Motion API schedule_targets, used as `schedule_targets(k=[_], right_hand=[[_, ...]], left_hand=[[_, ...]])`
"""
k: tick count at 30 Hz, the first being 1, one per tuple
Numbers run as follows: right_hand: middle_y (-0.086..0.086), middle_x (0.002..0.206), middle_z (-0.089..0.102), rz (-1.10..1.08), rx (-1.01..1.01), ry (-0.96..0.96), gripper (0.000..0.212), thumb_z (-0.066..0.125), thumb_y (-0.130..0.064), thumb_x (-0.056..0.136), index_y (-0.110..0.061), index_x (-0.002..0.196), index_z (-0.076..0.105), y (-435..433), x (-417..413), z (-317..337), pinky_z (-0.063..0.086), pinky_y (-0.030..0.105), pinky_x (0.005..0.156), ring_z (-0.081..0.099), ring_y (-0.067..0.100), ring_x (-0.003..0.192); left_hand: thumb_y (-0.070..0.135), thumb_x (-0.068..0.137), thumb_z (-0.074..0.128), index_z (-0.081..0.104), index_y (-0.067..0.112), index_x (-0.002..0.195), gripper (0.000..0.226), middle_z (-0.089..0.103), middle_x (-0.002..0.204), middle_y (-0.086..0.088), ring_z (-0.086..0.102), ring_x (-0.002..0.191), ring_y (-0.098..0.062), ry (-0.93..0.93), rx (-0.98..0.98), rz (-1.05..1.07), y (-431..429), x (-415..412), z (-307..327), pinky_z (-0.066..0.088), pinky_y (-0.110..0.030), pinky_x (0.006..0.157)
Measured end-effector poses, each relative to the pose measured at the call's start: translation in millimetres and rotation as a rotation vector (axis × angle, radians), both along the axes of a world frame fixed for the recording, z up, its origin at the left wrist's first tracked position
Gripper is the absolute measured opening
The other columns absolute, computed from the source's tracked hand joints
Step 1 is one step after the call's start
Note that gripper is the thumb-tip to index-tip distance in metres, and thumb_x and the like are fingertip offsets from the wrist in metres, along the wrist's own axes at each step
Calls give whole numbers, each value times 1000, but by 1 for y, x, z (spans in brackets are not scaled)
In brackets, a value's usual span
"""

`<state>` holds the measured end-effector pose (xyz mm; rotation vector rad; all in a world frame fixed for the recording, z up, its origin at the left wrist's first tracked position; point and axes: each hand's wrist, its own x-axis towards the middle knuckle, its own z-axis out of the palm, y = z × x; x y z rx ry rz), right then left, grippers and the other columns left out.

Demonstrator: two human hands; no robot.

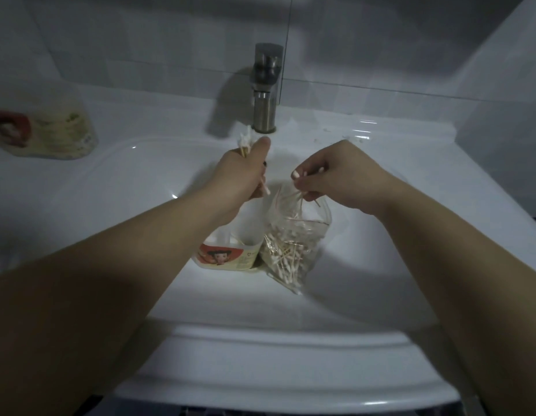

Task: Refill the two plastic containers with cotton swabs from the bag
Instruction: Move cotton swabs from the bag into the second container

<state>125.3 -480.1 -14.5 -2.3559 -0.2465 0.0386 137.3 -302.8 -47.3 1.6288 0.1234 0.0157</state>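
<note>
white wall tiles back a white ceramic basin (110, 181) with one brushed-metal tap (265, 94) behind it. far left, on the surface beside the basin, sits one blurred plastic container with a red and cream label (50, 136), well apart from both hands. next comes the left hand (242, 175), fingers curled round a bundle of wooden-stemmed cotton swabs (245, 142); the bundle's long axis runs near to far, with white tips poking out past the thumb and below the palm. below that hand and nearer the person, partly hidden by the left forearm, stands a second white plastic container with a cartoon-face label (227, 256), mouth upward. just right of it, seemingly touching, slumps one clear plastic zip bag (290, 250) of loose swabs, too many to count. above the bag's mouth the right hand (336, 178) pinches a few more swabs (293, 196), stems hanging toward the bag. the left hand looks the nearer to the open container; its bundle would need to come back and down, stems turned upright. count: two containers, one bag, two hands.
</note>
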Motion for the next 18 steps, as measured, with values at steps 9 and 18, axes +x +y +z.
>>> schedule_targets(k=[9,18], right_hand=[[-3,69,75,30,144,-55,12,73,-2,88,-11,91,79,-2,-5,9,54,14,62,74,9,64],[8,77,77,12,177,-99,8,73,-5,89,-10,88,79,0,-5,8,61,23,68,75,18,70]], left_hand=[[48,98,60,63,7,82,44,59,76,-7,56,70,-12,-188,318,-328,-4,-13,-7,44,-31,72],[31,93,66,74,23,111,21,79,96,9,72,102,-8,-278,413,-458,-1,-15,-8,51,-48,102]])
